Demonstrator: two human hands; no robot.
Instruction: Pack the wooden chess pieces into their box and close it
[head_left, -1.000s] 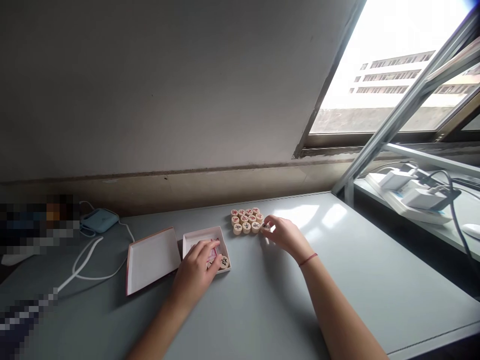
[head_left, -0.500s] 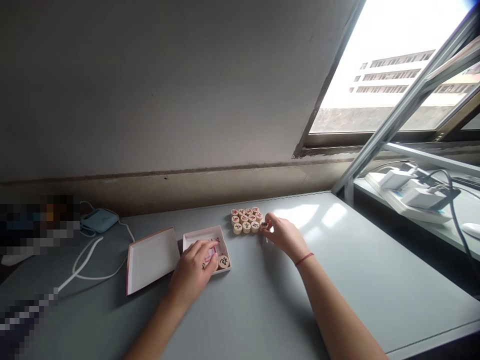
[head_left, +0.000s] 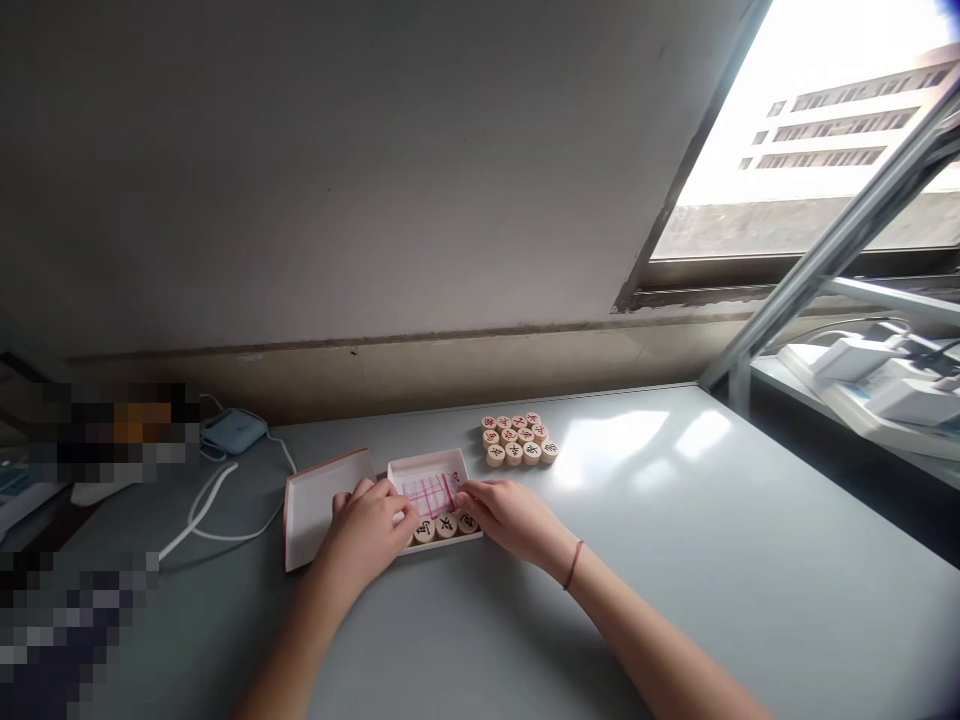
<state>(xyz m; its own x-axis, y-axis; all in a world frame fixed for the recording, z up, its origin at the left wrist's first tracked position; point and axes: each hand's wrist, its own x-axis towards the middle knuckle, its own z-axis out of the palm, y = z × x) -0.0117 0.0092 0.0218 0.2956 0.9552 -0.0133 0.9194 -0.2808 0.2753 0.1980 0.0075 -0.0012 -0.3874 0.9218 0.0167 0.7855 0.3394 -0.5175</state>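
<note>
A shallow white box holds a folded sheet with a red grid and, along its near side, a row of round Chinese chess pieces with black characters. My left hand lies over the box's left side with curled fingers, fingertips by the sheet's left part; what they hold, if anything, is hidden. At the right rim is my right hand, thumb and fingers closed together beside the sheet's right edge, just above the rightmost piece. Whatever is in this pinch cannot be made out.
Behind the box to the right, Chinese chess pieces stand in close rows, red characters behind, black in front. The box lid lies left. A pale blue device and a white cable are farther left. A power strip sits at right.
My right hand has left the black piece at the front row's right end and moved left to the box. More pieces in the box now show beside my left hand. The view has shifted.
</note>
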